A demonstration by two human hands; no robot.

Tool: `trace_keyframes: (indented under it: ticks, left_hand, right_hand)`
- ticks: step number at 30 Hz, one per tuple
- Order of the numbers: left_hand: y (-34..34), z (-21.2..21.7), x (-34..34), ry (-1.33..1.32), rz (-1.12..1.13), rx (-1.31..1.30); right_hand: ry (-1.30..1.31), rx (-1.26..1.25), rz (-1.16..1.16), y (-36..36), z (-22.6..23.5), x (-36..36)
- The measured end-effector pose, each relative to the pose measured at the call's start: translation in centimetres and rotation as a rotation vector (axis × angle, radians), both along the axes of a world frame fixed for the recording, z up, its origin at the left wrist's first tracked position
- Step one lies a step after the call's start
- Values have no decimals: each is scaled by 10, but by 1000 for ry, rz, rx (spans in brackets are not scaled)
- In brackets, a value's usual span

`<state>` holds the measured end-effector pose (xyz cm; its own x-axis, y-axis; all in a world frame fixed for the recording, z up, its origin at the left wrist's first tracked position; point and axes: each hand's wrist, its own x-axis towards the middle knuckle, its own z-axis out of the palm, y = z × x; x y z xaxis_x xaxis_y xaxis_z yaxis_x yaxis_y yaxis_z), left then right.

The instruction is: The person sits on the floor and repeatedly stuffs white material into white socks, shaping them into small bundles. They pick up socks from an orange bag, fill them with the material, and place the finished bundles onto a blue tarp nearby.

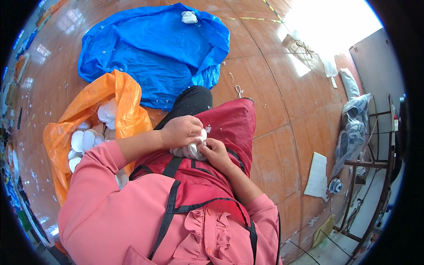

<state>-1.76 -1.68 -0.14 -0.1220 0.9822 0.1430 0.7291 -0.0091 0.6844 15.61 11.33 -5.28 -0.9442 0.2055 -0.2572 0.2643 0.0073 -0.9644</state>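
Over my lap, covered by a red apron (pixel 234 121), both hands work close together on a bundle of white soft pieces (pixel 191 152). My left hand (pixel 182 131) is closed, its fingers curled at the top of the bundle by a small rounded white piece. My right hand (pixel 215 152) pinches the bundle's right side between thumb and fingers. Part of the bundle is hidden behind the hands. To the left, an orange plastic bag (pixel 128 99) gapes, holding several white oval pads (pixel 77 141), some stacked together.
A blue plastic sheet (pixel 137 48) is spread on the tiled floor (pixel 274 119) ahead, with another white bundle (pixel 189 17) on it. At right are a metal rack (pixel 369 164), a clear bag of dark items (pixel 353 128) and a white flat sheet (pixel 316 174). A small string loop (pixel 239 90) lies beyond the apron.
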Motion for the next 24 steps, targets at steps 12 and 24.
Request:
trace_keyframes:
  ticks: [12, 24]
  left_hand:
    - [6, -23, 15, -48, 257, -39]
    - [-1, -19, 13, 105, 249, -190]
  right_hand:
    - [124, 253, 19, 5, -1, 1]
    - [-104, -330, -83, 13, -10, 5]
